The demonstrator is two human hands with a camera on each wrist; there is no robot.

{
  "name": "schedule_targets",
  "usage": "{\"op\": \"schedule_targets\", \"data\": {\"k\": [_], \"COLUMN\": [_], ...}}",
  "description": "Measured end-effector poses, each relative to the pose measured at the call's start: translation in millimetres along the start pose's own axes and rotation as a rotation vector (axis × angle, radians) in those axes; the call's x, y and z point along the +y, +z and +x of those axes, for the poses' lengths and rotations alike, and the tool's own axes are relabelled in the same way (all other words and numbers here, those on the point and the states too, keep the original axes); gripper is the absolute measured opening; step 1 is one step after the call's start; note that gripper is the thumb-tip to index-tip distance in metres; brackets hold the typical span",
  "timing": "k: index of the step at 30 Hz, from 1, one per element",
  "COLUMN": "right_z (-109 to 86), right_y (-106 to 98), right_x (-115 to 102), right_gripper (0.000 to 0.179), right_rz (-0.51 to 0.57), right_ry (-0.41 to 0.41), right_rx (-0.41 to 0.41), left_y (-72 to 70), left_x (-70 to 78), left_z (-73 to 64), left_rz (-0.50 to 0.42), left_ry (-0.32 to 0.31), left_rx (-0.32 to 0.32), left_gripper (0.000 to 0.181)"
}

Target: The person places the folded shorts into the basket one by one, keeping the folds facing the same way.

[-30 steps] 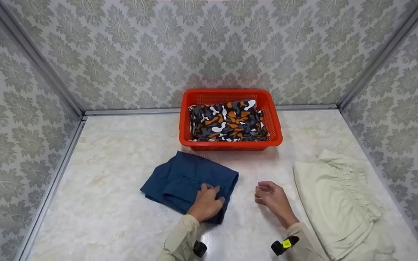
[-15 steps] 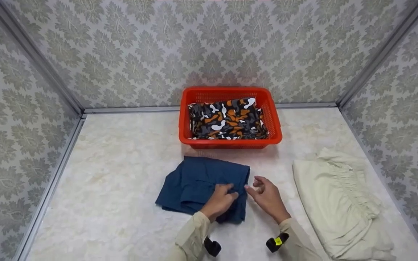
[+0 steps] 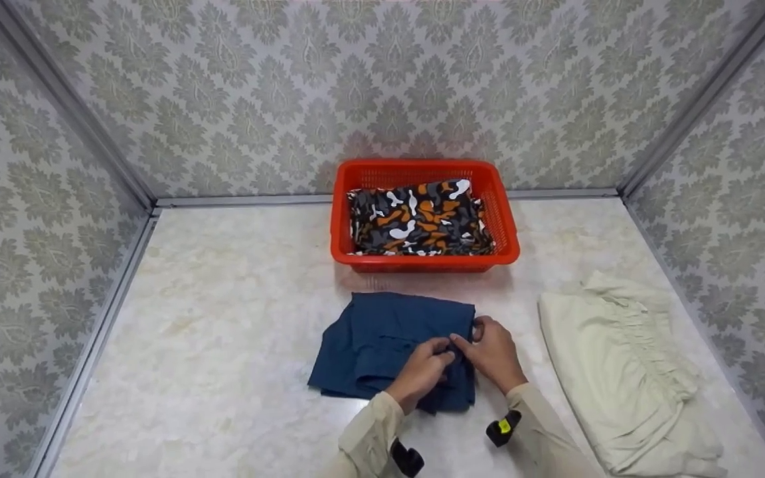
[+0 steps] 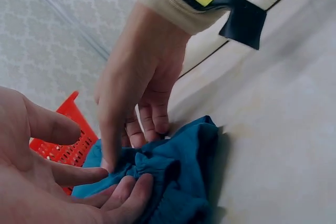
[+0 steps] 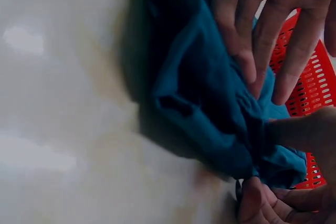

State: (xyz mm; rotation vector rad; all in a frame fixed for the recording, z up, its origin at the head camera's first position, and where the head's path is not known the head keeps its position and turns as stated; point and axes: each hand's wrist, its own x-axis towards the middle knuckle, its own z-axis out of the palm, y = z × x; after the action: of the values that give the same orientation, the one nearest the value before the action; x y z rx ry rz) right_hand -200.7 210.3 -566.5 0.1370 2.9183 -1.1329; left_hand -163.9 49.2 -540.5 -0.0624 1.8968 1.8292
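Note:
A dark blue folded garment (image 3: 389,332) lies on the table in front of the red basket, with gathered cloth visible on it in the left wrist view. My left hand (image 3: 420,372) rests on its right part; in the right wrist view the fingers of this left hand (image 5: 278,30) look fairly straight against the cloth. At the garment's right edge, my right hand (image 3: 494,353) pinches the fabric. The right wrist view has the thumb of that right hand (image 5: 304,135) above the cloth and its curled fingers below the edge. Both hands are close together.
Behind the garment stands a red plastic basket (image 3: 425,260) holding a camouflage-patterned cloth (image 3: 416,219) in black, orange and white. A cream garment with a gathered waist (image 3: 621,378) lies on the right of the table (image 3: 210,332). Patterned wall panels (image 3: 382,79) enclose three sides.
The blue garment has slid to the right along with my left hand. My right hand, earlier apart from the cloth, now grips its right edge.

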Motion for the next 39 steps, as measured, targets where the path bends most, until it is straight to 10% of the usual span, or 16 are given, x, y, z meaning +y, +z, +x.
{"op": "schedule_targets", "data": {"k": [11,18,24,39], "right_z": [4.1,8.5,10.5,13.7], "right_y": [-5.3,-16.1,-19.0,-21.7], "right_x": [14.4,22.5,25.2,29.6], "right_gripper": [0.053,0.045,0.033,0.03], "right_rz": [-0.117,-0.094,-0.09,-0.086], "right_ry": [-0.029,-0.032,-0.084,-0.094], "right_rx": [0.032,-0.013,-0.042,-0.089], "left_y": [-16.4,-68.1,-101.3,-112.5], "left_x": [0.1,-5.0,-11.2,-12.5], "left_z": [-22.3,-32.6,-31.7,-6.5], "left_rz": [0.121,0.387,0.547,0.063], "left_ry": [0.12,0.315,0.189,-0.056], "left_rx": [0.031,0.426,0.62,0.503], "left_gripper": [0.051,0.038,0.045,0.067]}}
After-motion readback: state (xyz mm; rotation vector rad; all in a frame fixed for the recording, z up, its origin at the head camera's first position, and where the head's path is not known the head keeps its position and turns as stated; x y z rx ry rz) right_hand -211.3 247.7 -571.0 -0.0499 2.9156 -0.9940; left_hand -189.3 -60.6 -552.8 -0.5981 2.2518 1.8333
